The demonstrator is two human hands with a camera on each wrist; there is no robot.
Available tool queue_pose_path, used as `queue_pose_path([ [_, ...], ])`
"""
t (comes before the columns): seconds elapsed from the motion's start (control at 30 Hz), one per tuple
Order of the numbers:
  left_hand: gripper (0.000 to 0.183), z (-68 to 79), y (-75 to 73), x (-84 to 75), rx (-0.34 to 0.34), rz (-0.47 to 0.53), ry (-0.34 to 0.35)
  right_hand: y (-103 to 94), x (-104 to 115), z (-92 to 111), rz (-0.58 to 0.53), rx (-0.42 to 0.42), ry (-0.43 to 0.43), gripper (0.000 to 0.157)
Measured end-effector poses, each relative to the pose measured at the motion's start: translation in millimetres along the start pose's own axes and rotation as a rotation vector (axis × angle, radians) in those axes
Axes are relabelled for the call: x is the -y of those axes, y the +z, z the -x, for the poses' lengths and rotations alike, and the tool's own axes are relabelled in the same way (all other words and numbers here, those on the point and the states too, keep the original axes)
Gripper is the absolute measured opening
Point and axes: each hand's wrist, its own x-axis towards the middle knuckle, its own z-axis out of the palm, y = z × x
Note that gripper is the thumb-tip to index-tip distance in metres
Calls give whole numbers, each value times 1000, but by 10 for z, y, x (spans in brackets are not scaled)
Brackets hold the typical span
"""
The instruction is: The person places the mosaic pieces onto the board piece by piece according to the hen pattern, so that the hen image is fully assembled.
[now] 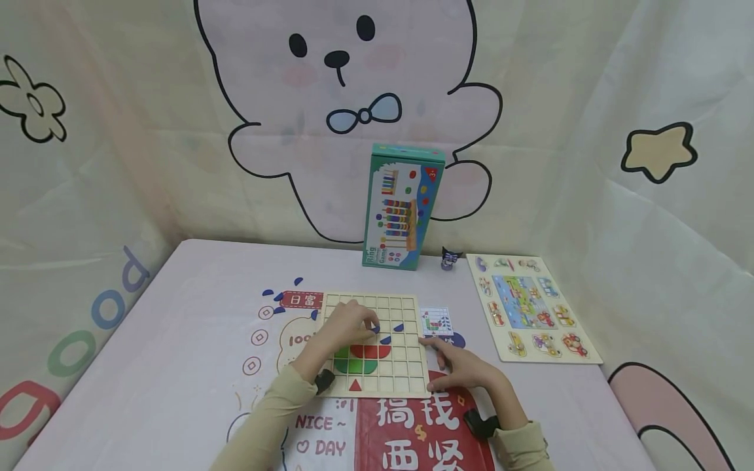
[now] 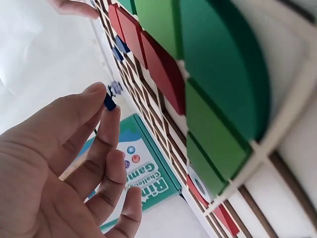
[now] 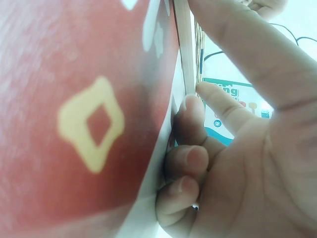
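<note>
A wooden grid board [image 1: 406, 377] lies on the table. My left hand [image 1: 347, 324] is above it, pinching a small blue piece [image 2: 109, 102] between thumb and index finger. Two more blue pieces lie on the grid, a nearer one [image 1: 385, 340] and a farther one [image 1: 398, 328]. Red pieces [image 1: 370, 352] sit in a row over green pieces [image 1: 356, 367], and a red triangle [image 1: 355, 385] lies closer to me. At the board's right side my right hand [image 1: 468, 367] touches the edge with thumb and index finger spread apart; its other fingers are bent.
Several loose blue half-round pieces [image 1: 279, 310] lie left of the board. A small pattern card [image 1: 436, 322] is at its right. Farther back stand a green game box [image 1: 400, 209] and a small figurine [image 1: 449, 259]. A picture puzzle board [image 1: 533, 307] lies at right.
</note>
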Motion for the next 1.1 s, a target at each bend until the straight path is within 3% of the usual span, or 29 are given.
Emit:
queue_pose_path([
  [0.77, 11, -352, 206, -380, 76, -158, 67, -1, -1, 18, -3, 6, -15, 83],
  [1.1, 12, -387, 246, -448, 82, -263, 86, -14, 32, 23, 0, 7, -14, 82],
])
